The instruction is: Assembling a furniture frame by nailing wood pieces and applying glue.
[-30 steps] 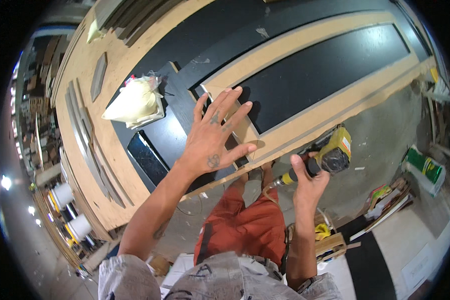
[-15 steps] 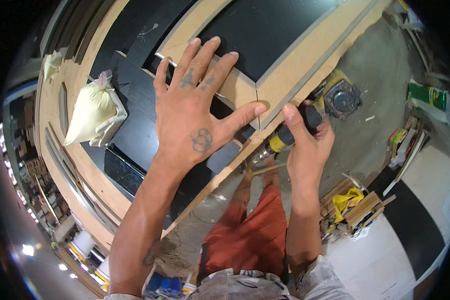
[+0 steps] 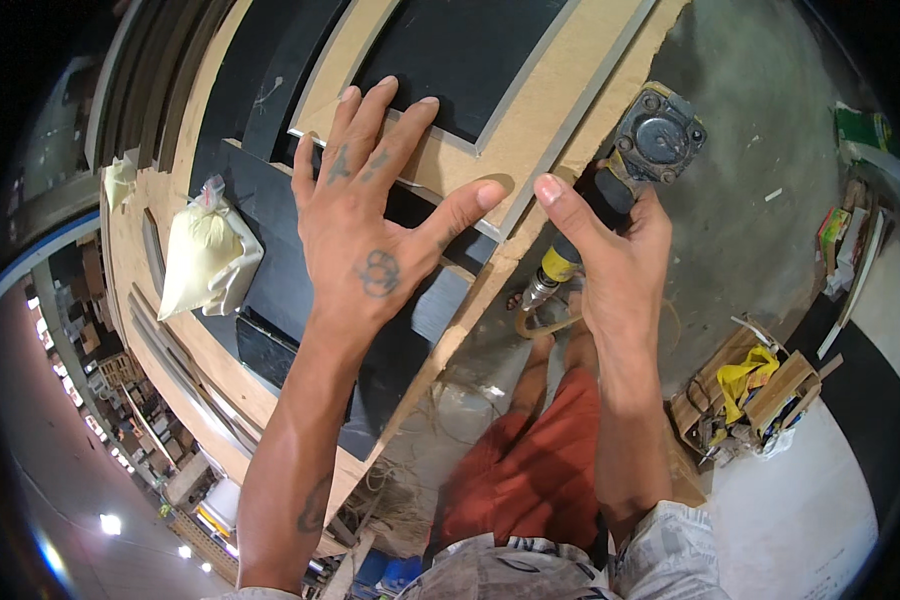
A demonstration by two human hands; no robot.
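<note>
My left hand (image 3: 355, 245) lies flat with spread fingers on a tan wooden frame (image 3: 560, 75) that has grey edge strips and a black inset panel (image 3: 460, 65). Its thumb reaches toward the frame's near corner. At the workbench's right edge, my right hand (image 3: 625, 275) is wrapped round the handle of a yellow and black cordless drill (image 3: 662, 135). The drill's chuck hangs below the edge, pointing down and left, and its battery end faces up. My right thumb extends toward the frame's edge. The palm hides part of the drill.
A tied bag of pale yellow stuff (image 3: 200, 260) sits on dark boards at the left. Long strips (image 3: 175, 360) lie along the bench's left side. On the right, a wooden box (image 3: 770, 400) holds a yellow cloth and tools. A green bag (image 3: 863, 130) lies farther off.
The frame and bench have shifted left in view. The drill's battery end has swung upward and left, showing more of its base. Both hands keep their holds.
</note>
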